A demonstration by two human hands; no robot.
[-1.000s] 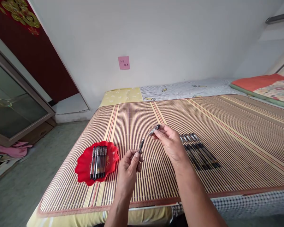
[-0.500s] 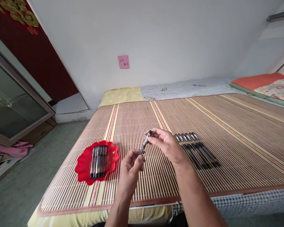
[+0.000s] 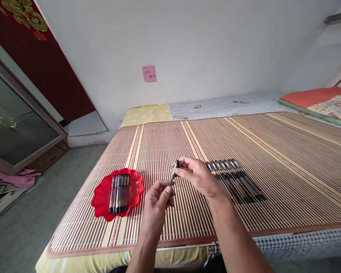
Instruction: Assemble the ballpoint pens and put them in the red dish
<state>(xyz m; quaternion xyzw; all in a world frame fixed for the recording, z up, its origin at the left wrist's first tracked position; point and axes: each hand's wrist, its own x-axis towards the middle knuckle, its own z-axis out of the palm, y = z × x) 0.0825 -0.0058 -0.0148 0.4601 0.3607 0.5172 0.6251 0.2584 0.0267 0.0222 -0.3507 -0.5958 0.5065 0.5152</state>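
Note:
Between my two hands a black-capped gel pen [image 3: 174, 171] is held at a slant above the striped mat, its cap end up. My left hand [image 3: 159, 197] pinches its lower end, which the fingers partly hide. With thumb and fingertips, my right hand [image 3: 197, 175] grips the pen at the cap. Several similar pens [image 3: 119, 193] lie side by side on a red scalloped plate [image 3: 100, 197] to the left. To the right, a row of several more pens [image 3: 241, 182] rests on the mat, partly hidden behind my right hand and forearm.
The slatted mat [image 3: 159, 148] covers the bed, whose front edge runs along the bottom. Folded bedding [image 3: 315, 100] lies at the far right. A pink note [image 3: 149, 74] is stuck to the wall behind. Floor and a glass-panelled door [image 3: 19, 125] are at the left.
My right hand and the pen's cap end have shifted slightly left and down. Both hands keep hold of the pen. The camera view has moved a little.

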